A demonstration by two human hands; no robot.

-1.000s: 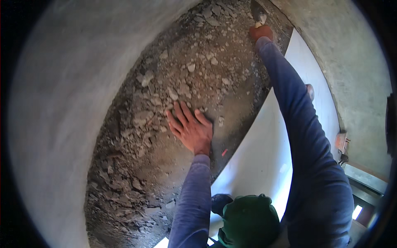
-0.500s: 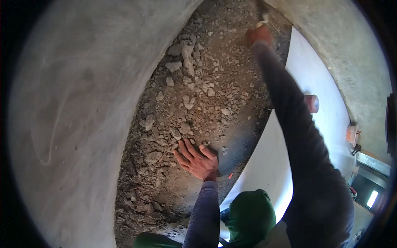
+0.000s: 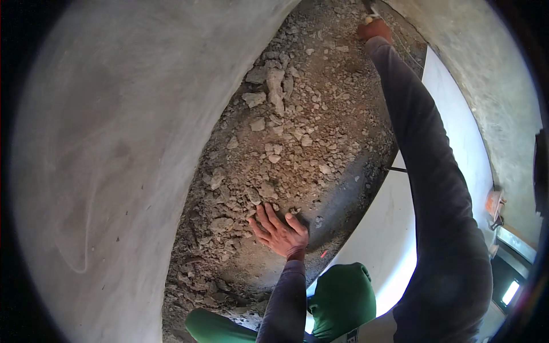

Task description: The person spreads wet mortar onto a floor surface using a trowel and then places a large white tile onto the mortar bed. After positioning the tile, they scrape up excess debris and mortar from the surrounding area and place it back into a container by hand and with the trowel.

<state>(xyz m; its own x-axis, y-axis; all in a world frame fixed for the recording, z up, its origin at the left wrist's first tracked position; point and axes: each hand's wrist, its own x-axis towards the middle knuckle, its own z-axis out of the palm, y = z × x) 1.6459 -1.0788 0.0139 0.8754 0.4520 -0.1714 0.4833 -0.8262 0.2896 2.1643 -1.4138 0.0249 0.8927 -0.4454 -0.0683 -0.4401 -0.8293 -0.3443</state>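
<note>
- The left hand (image 3: 280,233) lies flat with spread fingers on the rubble strip (image 3: 286,143), at its lower part, holding nothing.
- The right hand (image 3: 374,28) reaches with a straight arm to the strip's upper end; its grip I cannot tell.
- Smooth plaster wall (image 3: 114,143) lies left of the strip.

One view only: a head-worn fisheye camera, looking steeply down at a rubble-strewn floor (image 3: 297,143) from above the person's own green-clad knees (image 3: 342,297), which fill the lower edge. The floor lies near, within arm's reach. A smooth grey plastered wall (image 3: 114,160) curves beside the rubble on its left, a white panel (image 3: 452,114) on its right. Straight edges bow toward the dark rim.
</note>
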